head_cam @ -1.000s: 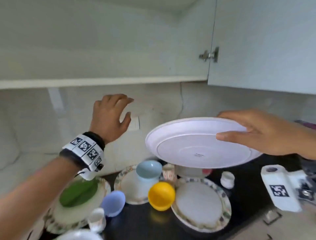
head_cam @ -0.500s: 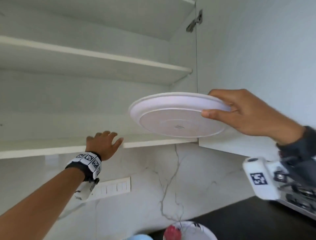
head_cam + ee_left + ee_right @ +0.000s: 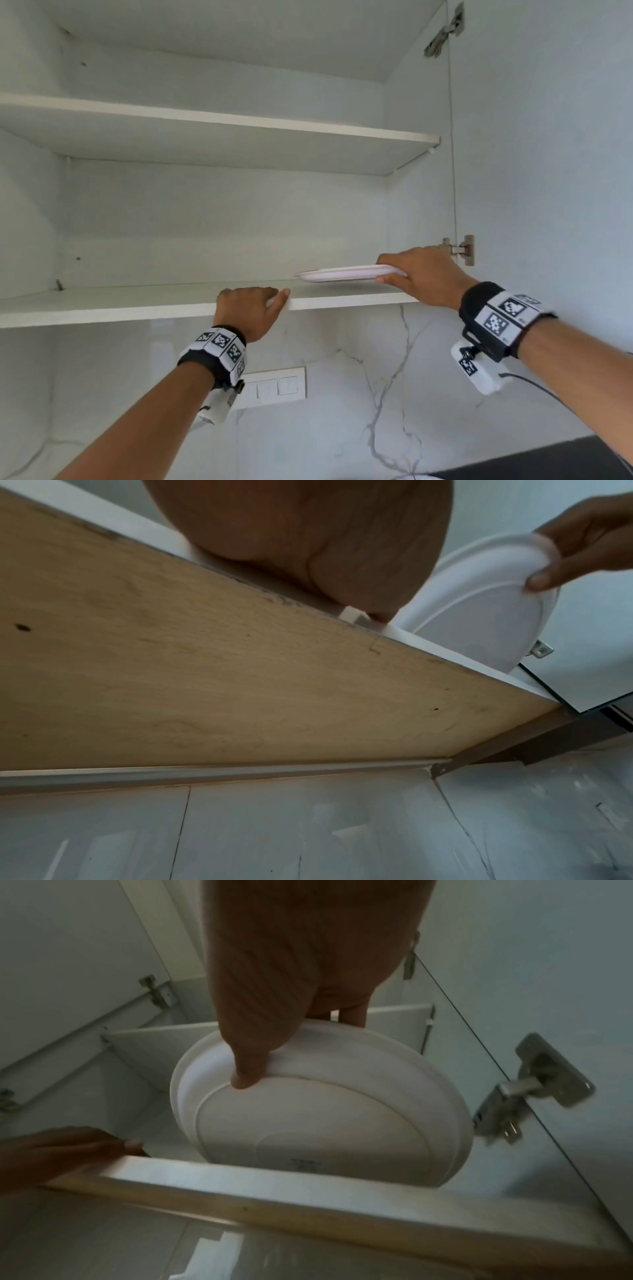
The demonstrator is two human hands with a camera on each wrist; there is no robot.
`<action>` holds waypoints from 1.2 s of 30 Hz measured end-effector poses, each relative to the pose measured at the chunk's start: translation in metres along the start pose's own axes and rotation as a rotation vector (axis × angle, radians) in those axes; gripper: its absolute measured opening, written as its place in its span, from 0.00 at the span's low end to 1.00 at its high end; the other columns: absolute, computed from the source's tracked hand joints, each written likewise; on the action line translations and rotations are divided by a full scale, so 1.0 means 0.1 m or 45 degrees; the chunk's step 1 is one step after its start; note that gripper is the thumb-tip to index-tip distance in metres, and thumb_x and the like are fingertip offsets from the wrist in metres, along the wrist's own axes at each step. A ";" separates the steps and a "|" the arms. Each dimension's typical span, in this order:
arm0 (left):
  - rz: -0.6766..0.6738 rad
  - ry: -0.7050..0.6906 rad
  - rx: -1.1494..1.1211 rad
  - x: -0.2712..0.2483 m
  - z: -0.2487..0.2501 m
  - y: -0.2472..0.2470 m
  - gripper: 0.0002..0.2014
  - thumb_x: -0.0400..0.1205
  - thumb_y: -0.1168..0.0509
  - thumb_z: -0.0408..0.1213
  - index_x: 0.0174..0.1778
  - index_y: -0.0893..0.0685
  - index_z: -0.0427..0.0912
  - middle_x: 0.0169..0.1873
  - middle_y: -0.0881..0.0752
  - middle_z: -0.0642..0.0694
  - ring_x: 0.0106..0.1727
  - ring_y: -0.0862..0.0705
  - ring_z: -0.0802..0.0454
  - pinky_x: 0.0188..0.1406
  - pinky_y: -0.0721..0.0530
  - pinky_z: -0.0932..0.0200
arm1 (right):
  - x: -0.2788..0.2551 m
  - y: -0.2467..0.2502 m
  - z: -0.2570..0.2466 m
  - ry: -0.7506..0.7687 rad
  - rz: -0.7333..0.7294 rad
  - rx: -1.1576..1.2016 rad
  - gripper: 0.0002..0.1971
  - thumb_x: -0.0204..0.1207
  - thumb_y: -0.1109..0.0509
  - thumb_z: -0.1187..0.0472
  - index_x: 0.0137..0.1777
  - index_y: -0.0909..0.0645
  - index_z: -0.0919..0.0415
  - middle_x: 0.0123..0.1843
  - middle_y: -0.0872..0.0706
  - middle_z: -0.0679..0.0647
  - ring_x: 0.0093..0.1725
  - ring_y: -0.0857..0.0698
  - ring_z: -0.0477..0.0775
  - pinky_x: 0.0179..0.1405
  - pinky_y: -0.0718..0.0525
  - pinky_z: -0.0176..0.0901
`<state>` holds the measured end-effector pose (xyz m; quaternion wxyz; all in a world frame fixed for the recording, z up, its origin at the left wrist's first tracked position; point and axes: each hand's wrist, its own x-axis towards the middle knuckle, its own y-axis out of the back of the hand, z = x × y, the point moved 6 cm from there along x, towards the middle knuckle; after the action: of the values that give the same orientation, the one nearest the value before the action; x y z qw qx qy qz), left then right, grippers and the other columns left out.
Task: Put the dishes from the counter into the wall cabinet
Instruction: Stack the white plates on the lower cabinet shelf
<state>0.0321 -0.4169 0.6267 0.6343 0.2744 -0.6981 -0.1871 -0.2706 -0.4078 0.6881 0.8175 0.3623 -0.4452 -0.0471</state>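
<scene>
The left hand (image 3: 250,310) holds the bottom shelf (image 3: 102,308) by its front edge, fingers bent over it. The right hand (image 3: 421,277) pinches the white plate (image 3: 342,273) by its rim, low over the shelf's right end. If the hand lets go too soon, the plate could slide off and break.

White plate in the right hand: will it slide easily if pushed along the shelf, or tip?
Likely stiff: the white plate lies flat though the right hand pinches only one rim. Its smooth raised foot ring should slide readily on the painted shelf. Wide and shallow, it seems unlikely to tip once set down.
</scene>
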 end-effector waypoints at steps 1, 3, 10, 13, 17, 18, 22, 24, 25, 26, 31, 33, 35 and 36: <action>0.020 -0.001 0.005 0.00 0.00 -0.01 0.42 0.76 0.74 0.69 0.59 0.16 0.62 0.40 0.10 0.54 0.43 0.12 0.50 0.43 0.23 0.56 | 0.00 -0.08 0.04 -0.015 -0.009 -0.012 0.14 0.84 0.43 0.40 0.54 0.22 0.46 0.27 0.28 0.42 0.31 0.21 0.53 0.27 0.30 0.44; 0.051 0.005 0.019 0.00 -0.01 -0.02 0.42 0.76 0.74 0.69 0.57 0.15 0.62 0.38 0.10 0.54 0.40 0.13 0.50 0.42 0.22 0.56 | 0.00 -0.24 0.11 -0.061 -0.034 0.001 0.13 0.85 0.43 0.41 0.56 0.22 0.46 0.32 0.23 0.43 0.33 0.19 0.55 0.31 0.25 0.46; 0.123 0.010 0.040 0.00 0.00 -0.02 0.40 0.78 0.72 0.68 0.53 0.13 0.61 0.31 0.12 0.53 0.33 0.15 0.49 0.39 0.22 0.57 | -0.07 -0.60 0.32 -0.167 0.014 0.067 0.09 0.86 0.40 0.45 0.57 0.21 0.43 0.39 0.16 0.42 0.35 0.20 0.50 0.33 0.22 0.46; 0.151 -0.004 0.045 0.00 0.01 -0.01 0.39 0.79 0.71 0.67 0.50 0.13 0.59 0.27 0.14 0.53 0.29 0.17 0.49 0.35 0.25 0.58 | -0.07 -0.70 0.35 -0.159 0.018 0.119 0.11 0.85 0.38 0.49 0.62 0.21 0.49 0.48 0.14 0.44 0.38 0.19 0.51 0.37 0.18 0.51; 0.229 -0.012 0.056 0.00 0.01 0.01 0.37 0.81 0.68 0.67 0.46 0.11 0.58 0.23 0.16 0.53 0.25 0.20 0.48 0.32 0.30 0.58 | -0.07 -0.88 0.39 -0.086 0.046 0.160 0.13 0.85 0.40 0.50 0.66 0.24 0.49 0.64 0.19 0.43 0.42 0.19 0.48 0.37 0.18 0.51; 0.237 -0.015 0.059 -0.01 0.02 0.01 0.37 0.81 0.67 0.67 0.45 0.11 0.58 0.23 0.16 0.53 0.25 0.22 0.48 0.32 0.31 0.58 | -0.08 -0.92 0.39 -0.082 0.021 0.182 0.15 0.84 0.43 0.50 0.68 0.25 0.48 0.66 0.21 0.42 0.44 0.20 0.47 0.39 0.20 0.49; 0.256 -0.022 0.068 -0.01 0.02 0.01 0.36 0.81 0.67 0.66 0.45 0.11 0.59 0.22 0.17 0.52 0.23 0.27 0.49 0.32 0.32 0.58 | -0.07 -1.03 0.39 -0.131 -0.065 0.208 0.21 0.82 0.50 0.49 0.72 0.27 0.44 0.69 0.23 0.40 0.53 0.20 0.48 0.48 0.29 0.49; 0.267 -0.018 0.078 -0.01 0.03 0.02 0.36 0.82 0.66 0.66 0.43 0.11 0.58 0.21 0.18 0.52 0.23 0.29 0.49 0.31 0.33 0.58 | -0.05 -1.05 0.41 -0.185 -0.090 0.233 0.23 0.82 0.53 0.47 0.73 0.27 0.42 0.68 0.23 0.40 0.55 0.21 0.47 0.50 0.30 0.49; 0.275 -0.015 0.079 -0.02 0.03 0.03 0.35 0.82 0.65 0.66 0.42 0.11 0.58 0.20 0.19 0.52 0.22 0.29 0.49 0.30 0.34 0.59 | -0.04 -1.07 0.43 -0.209 -0.105 0.246 0.25 0.81 0.55 0.44 0.73 0.28 0.41 0.68 0.23 0.40 0.55 0.22 0.47 0.51 0.31 0.49; 0.279 -0.013 0.080 -0.02 0.04 0.04 0.35 0.82 0.64 0.65 0.42 0.11 0.58 0.19 0.19 0.52 0.22 0.30 0.49 0.30 0.35 0.59 | -0.03 -1.09 0.45 -0.225 -0.122 0.254 0.28 0.79 0.58 0.41 0.73 0.28 0.41 0.67 0.22 0.40 0.56 0.22 0.47 0.53 0.31 0.49; 0.258 -0.007 0.074 -0.03 0.04 0.05 0.36 0.81 0.66 0.66 0.46 0.10 0.59 0.21 0.17 0.51 0.24 0.28 0.49 0.32 0.33 0.58 | -0.01 -1.15 0.54 -0.285 -0.156 0.311 0.32 0.75 0.61 0.30 0.75 0.32 0.35 0.73 0.25 0.40 0.68 0.23 0.51 0.67 0.29 0.56; 0.230 0.004 0.078 -0.03 0.04 0.06 0.37 0.80 0.67 0.66 0.49 0.11 0.60 0.24 0.15 0.51 0.25 0.28 0.48 0.33 0.32 0.58 | 0.00 -1.16 0.55 -0.315 -0.179 0.303 0.29 0.78 0.58 0.29 0.77 0.35 0.32 0.81 0.32 0.42 0.77 0.30 0.52 0.76 0.34 0.63; 0.196 0.006 0.070 -0.04 0.05 0.06 0.38 0.79 0.68 0.66 0.50 0.11 0.61 0.27 0.14 0.51 0.27 0.25 0.48 0.34 0.32 0.57 | -0.02 -1.19 0.54 -0.356 -0.226 0.297 0.27 0.83 0.54 0.32 0.81 0.42 0.32 0.87 0.44 0.44 0.85 0.43 0.53 0.82 0.46 0.69; 0.186 0.010 0.064 -0.04 0.05 0.06 0.38 0.79 0.69 0.67 0.51 0.11 0.61 0.28 0.13 0.51 0.28 0.23 0.47 0.35 0.32 0.57 | -0.04 -1.20 0.53 -0.371 -0.226 0.304 0.27 0.84 0.54 0.33 0.83 0.46 0.31 0.89 0.49 0.44 0.87 0.48 0.52 0.83 0.50 0.71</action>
<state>0.0267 -0.4100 0.6271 0.6419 0.2393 -0.7183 -0.1215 -0.2839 -0.5237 0.6270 0.6883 0.4837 -0.5277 -0.1178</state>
